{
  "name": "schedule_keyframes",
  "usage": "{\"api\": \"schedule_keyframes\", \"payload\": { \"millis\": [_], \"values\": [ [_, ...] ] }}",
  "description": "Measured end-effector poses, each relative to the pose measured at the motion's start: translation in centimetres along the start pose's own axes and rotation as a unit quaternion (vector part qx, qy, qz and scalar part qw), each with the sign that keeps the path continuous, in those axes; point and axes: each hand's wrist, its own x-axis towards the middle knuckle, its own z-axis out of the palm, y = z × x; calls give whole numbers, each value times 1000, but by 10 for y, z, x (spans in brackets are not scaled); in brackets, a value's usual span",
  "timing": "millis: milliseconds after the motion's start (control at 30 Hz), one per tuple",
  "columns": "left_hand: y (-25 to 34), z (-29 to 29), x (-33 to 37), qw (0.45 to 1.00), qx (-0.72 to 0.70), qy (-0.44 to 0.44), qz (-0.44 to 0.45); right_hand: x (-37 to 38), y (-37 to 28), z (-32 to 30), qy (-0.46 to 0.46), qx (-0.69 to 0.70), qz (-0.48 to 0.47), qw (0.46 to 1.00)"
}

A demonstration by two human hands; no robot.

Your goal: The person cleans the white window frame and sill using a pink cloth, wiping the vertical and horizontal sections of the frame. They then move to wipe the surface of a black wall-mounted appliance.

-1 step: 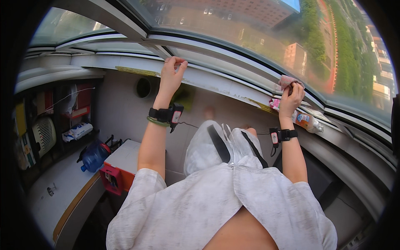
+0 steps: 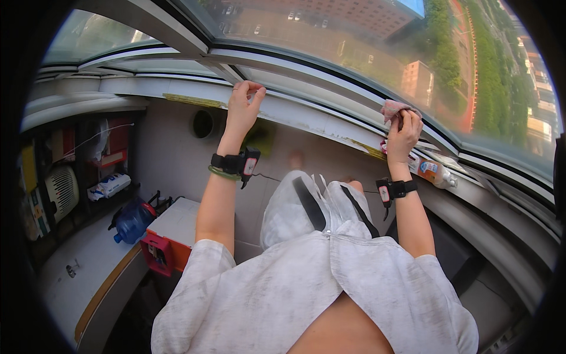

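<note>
My right hand (image 2: 404, 131) is closed around a crumpled pinkish-grey cloth (image 2: 396, 109), which lies against the lower window frame (image 2: 342, 87). Part of the cloth sticks out past my fingertips towards the glass. Farther left, my left hand (image 2: 244, 105) rests at the same frame beside a vertical bar. Its fingers are curled together; whatever is between them, if anything, is hidden. Just right of my right wrist, a clear bottle with an orange label (image 2: 435, 173) lies on the sill. A small pink packet (image 2: 384, 146) shows partly behind that wrist.
The white sill (image 2: 306, 118) has a worn yellowish edge. Below left stand a blue water jug (image 2: 134, 221), a white-topped box with a red-orange side (image 2: 177, 221), and shelves holding a white pack (image 2: 109, 187). A round dark-mouthed container (image 2: 202, 124) sits on the floor. Wires hang from both wristbands.
My right hand has shifted slightly left along the window frame, carrying the cloth with it. My left hand stays where it was.
</note>
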Motion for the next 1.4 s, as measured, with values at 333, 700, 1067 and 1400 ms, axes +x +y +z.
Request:
{"api": "schedule_keyframes", "payload": {
  "millis": [333,700,1067,1400],
  "values": [
    [2,6,-6,1000,15,-10,0,34,-185,101,-91,18,-183,979],
    [6,21,-6,1000,-15,-6,1,2,14,-17,-89,-43,-79,992],
    [-8,-19,-31,997,11,60,-41,50,-177,87,-84,-12,-263,961],
    [-7,-61,-20,987,56,144,-31,95,-317,161,-138,57,-321,935]
  ]
}}
